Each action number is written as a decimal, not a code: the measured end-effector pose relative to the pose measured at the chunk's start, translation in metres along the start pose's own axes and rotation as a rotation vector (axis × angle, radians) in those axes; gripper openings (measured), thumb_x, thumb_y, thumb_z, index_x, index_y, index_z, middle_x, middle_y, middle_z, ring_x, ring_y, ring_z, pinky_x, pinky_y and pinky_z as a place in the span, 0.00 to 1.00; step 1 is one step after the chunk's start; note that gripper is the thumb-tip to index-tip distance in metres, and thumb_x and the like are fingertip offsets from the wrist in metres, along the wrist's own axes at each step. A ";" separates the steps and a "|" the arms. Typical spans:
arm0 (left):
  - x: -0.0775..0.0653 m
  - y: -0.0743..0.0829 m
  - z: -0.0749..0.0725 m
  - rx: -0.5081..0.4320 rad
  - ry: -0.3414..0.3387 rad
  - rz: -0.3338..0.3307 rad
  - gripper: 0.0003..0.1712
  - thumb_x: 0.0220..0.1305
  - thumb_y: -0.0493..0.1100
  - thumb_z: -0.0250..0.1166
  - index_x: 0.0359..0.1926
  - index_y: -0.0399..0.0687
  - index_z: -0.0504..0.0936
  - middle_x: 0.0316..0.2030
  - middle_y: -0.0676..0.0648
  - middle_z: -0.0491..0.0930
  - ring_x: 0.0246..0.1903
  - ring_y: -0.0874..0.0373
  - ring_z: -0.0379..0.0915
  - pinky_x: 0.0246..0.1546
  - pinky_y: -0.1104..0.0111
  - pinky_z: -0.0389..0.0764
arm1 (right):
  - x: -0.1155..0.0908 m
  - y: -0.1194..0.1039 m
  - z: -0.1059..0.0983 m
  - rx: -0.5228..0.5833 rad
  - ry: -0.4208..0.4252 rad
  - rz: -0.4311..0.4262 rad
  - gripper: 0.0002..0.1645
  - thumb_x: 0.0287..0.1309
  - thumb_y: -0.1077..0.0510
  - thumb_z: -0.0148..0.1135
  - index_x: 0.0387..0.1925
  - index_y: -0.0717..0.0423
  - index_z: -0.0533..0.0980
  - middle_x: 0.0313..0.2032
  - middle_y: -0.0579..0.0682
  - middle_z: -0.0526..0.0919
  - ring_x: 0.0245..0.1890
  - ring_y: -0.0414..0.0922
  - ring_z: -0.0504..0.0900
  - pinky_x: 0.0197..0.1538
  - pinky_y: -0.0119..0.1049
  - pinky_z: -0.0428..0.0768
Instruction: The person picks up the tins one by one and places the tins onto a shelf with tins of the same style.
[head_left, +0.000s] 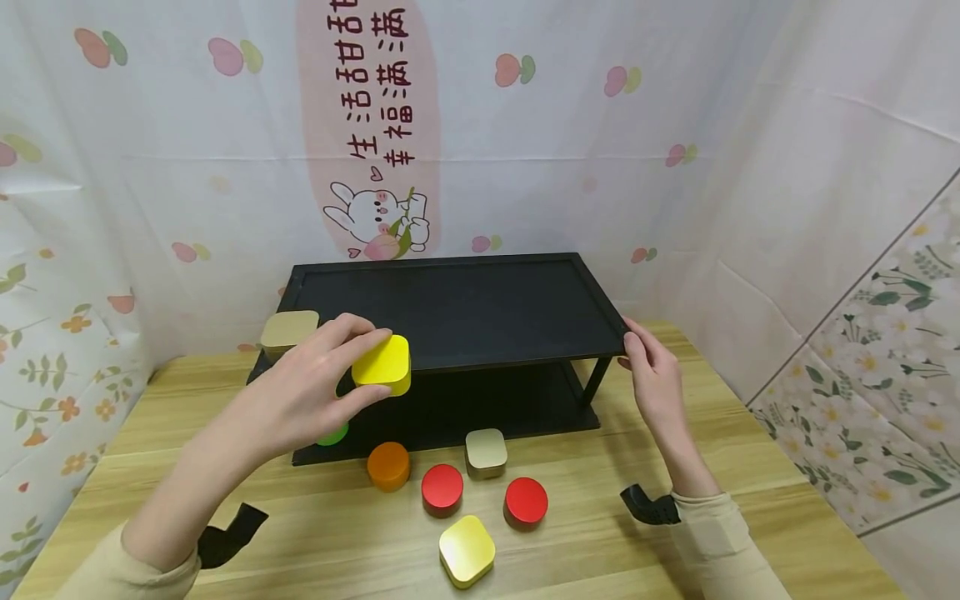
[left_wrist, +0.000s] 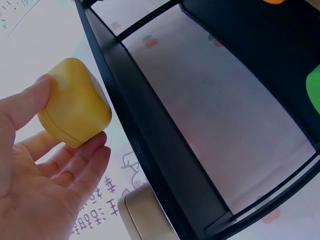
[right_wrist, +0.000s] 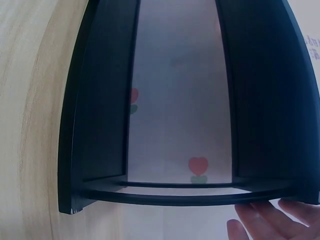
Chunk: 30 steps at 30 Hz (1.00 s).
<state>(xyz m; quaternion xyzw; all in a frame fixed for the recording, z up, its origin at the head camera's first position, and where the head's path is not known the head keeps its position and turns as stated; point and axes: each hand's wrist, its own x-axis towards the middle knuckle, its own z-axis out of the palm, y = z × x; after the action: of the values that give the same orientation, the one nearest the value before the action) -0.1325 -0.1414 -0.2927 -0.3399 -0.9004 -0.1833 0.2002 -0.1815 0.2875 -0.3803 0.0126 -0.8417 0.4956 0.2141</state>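
A yellow block [head_left: 382, 368] with rounded edges sits pinched by the left hand [head_left: 315, 385], raised near the front edge of a black two-tier shelf [head_left: 465, 312]. The shelf stands upright on the tabletop [head_left: 352, 542], the right hand [head_left: 654, 371] gripping its upper front right corner.

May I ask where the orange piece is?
In the head view, the orange piece stands on the table, left of centre, before the black rack.

A person's bare left hand [head_left: 318, 379], bare right hand [head_left: 656, 379], plain pale-beige fabric left sleeve [head_left: 142, 567] ending on the forearm, matching pale-beige fabric right sleeve [head_left: 723, 542] creased near its cuff, bent matte-black left wrist attachment [head_left: 231, 537], similar curved black right wrist attachment [head_left: 649, 507].
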 end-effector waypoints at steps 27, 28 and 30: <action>0.032 -0.027 -0.011 0.048 -0.148 -0.120 0.32 0.64 0.48 0.72 0.66 0.40 0.78 0.56 0.41 0.78 0.48 0.48 0.78 0.44 0.55 0.86 | 0.001 0.005 0.003 0.004 0.015 -0.009 0.30 0.80 0.40 0.42 0.74 0.45 0.70 0.71 0.53 0.76 0.51 0.16 0.74 0.50 0.14 0.78; 0.032 -0.027 -0.010 0.047 -0.155 -0.123 0.32 0.64 0.48 0.72 0.66 0.40 0.78 0.56 0.41 0.78 0.48 0.48 0.78 0.44 0.55 0.86 | 0.001 0.005 0.002 0.005 0.015 -0.010 0.30 0.80 0.40 0.42 0.74 0.45 0.70 0.71 0.53 0.76 0.51 0.16 0.75 0.51 0.14 0.78; 0.034 -0.028 -0.010 0.046 -0.167 -0.128 0.32 0.65 0.48 0.72 0.66 0.40 0.78 0.56 0.40 0.78 0.49 0.48 0.78 0.45 0.54 0.86 | 0.000 0.005 0.002 0.005 0.017 -0.015 0.29 0.80 0.41 0.42 0.73 0.45 0.70 0.70 0.53 0.76 0.52 0.16 0.75 0.51 0.14 0.78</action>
<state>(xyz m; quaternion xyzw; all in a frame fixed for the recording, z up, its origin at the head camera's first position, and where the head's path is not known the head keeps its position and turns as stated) -0.1725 -0.1473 -0.2737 -0.2912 -0.9378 -0.1462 0.1201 -0.1836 0.2885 -0.3850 0.0150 -0.8384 0.4963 0.2249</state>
